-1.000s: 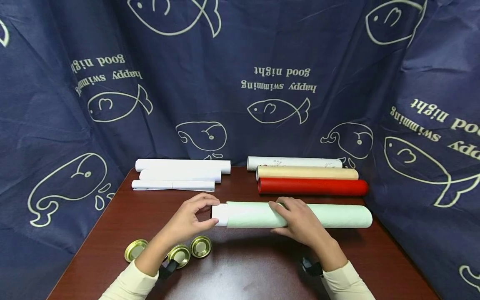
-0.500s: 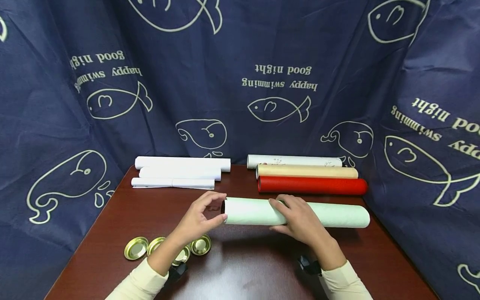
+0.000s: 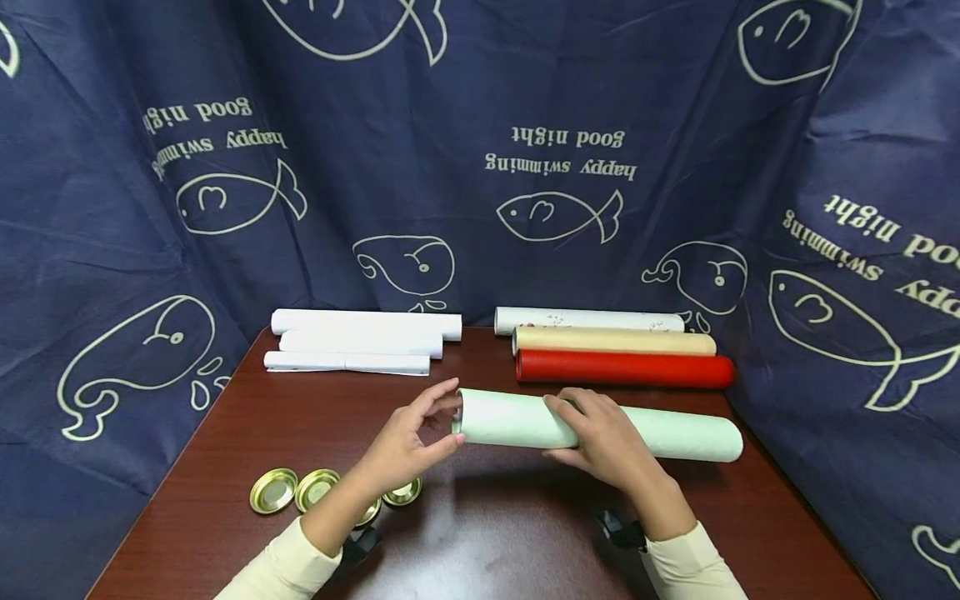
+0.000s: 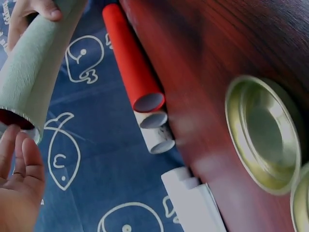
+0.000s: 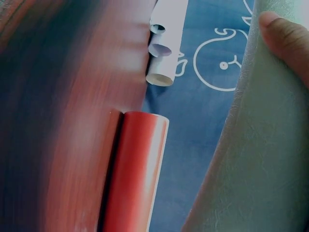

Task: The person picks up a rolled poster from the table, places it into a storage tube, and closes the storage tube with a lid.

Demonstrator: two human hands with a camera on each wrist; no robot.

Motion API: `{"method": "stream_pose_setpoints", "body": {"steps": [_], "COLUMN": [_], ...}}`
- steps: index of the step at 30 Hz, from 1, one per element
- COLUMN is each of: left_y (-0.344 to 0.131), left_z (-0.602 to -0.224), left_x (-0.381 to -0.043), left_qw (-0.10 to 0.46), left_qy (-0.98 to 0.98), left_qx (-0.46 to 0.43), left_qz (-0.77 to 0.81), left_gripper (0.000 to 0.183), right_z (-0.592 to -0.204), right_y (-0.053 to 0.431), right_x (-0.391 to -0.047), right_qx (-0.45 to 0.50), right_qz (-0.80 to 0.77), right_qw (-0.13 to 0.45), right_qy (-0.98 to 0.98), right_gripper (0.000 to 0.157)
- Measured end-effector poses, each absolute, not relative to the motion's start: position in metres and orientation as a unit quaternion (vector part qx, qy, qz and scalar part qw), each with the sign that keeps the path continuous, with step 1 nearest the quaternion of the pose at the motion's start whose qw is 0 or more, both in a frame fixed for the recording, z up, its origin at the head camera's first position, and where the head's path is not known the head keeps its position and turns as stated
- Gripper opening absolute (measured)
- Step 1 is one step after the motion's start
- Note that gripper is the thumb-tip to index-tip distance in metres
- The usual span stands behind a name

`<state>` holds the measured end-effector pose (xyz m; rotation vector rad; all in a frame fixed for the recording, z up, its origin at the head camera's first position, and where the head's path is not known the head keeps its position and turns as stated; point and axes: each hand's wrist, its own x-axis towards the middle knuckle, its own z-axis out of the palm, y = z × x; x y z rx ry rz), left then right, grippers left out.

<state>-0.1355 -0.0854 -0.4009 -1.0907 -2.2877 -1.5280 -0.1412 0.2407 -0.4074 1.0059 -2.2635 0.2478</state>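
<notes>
My right hand (image 3: pixel 603 437) grips the pale green cardboard tube (image 3: pixel 517 418) around its middle from above. The tube lies crosswise over the table, its left end tilted slightly up. At that left end, my left hand (image 3: pixel 405 442) has thumb and fingers spread about the open mouth. In the left wrist view, its fingertips (image 4: pixel 31 147) reach to the rim, and the tube's inside looks dark red with a pale edge. The white paper roll is hidden inside the tube. The right wrist view shows my right thumb (image 5: pixel 285 41) pressing on the green surface.
Several gold metal lids (image 3: pixel 273 491) lie by my left forearm, partly covered by it. White paper rolls (image 3: pixel 367 325) rest at the back left. Red (image 3: pixel 626 369), cream (image 3: pixel 615 342) and white patterned tubes (image 3: pixel 588 320) lie at the back right. A blue curtain (image 3: pixel 480 150) surrounds the table.
The white paper roll has gone from sticking out of the green tube's left end to inside it. My left hand has moved right to the mouth. The tube's left end has risen a little.
</notes>
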Motion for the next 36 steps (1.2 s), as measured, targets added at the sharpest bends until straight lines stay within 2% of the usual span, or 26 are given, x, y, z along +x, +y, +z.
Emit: {"method": "stream_pose_setpoints", "body": {"steps": [8,13,21,31,36], "left_y": [-0.11,-0.121,-0.138,-0.144,-0.143], "left_z": [-0.411,-0.424,-0.449,-0.444,-0.447], "left_x": [-0.138,-0.144,-0.147,-0.155,-0.153], "left_qw": [0.13,0.076,-0.007,-0.042,-0.056], "left_qy": [-0.855,-0.881,-0.9,-0.902,-0.902], "left_qx": [-0.372,-0.4,-0.397,-0.417,-0.418], "left_qz": [-0.337,-0.241,-0.18,-0.106,-0.091], "left_gripper": [0.073,0.069,0.063,0.07,0.065], "right_z": [-0.41,-0.414,-0.424,-0.429,-0.433], "right_y": [0.254,0.262,0.253,0.256,0.257], "right_x": [-0.135,-0.132,-0.134,-0.135,-0.133], "right_qx": [0.368,0.361,0.362,0.352,0.355], "right_qz": [0.089,0.095,0.113,0.115,0.114], "right_qw": [0.307,0.309,0.294,0.284,0.281], "right_qy": [-0.873,-0.875,-0.877,-0.884,-0.884], "right_gripper": [0.077,0.076,0.076,0.077,0.077]}}
